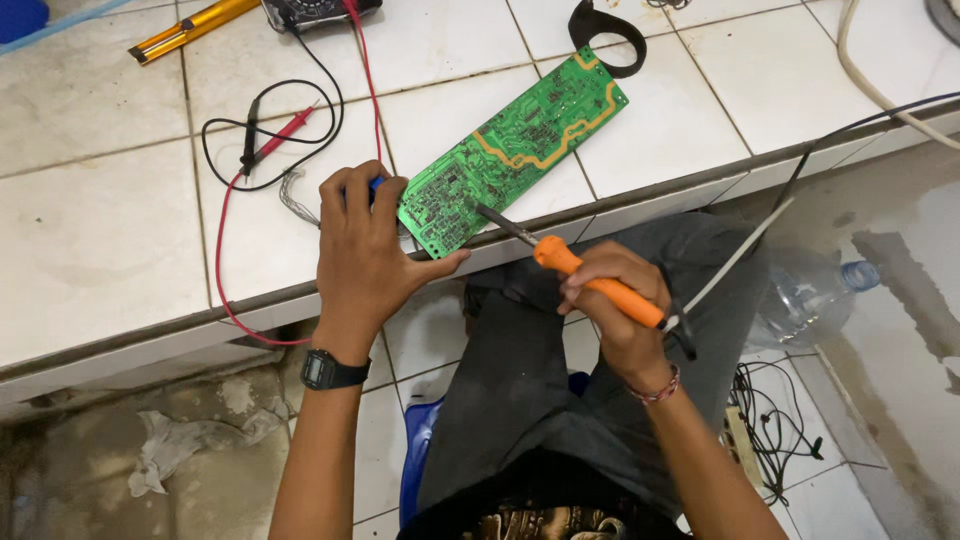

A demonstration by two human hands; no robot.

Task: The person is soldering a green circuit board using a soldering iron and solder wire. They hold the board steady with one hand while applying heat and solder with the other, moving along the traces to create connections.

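We saw red and black meter leads (262,148) lying on the tiled ledge (100,220) at the left. Our left hand (365,255) gripped the near end of the green circuit board (515,148), thumb under its edge, fingers curled over what seemed a blue part. The board ran up and right from those fingers. Our right hand (620,305) was closed around an orange soldering iron (590,280), its tip touching the board beside the left thumb.
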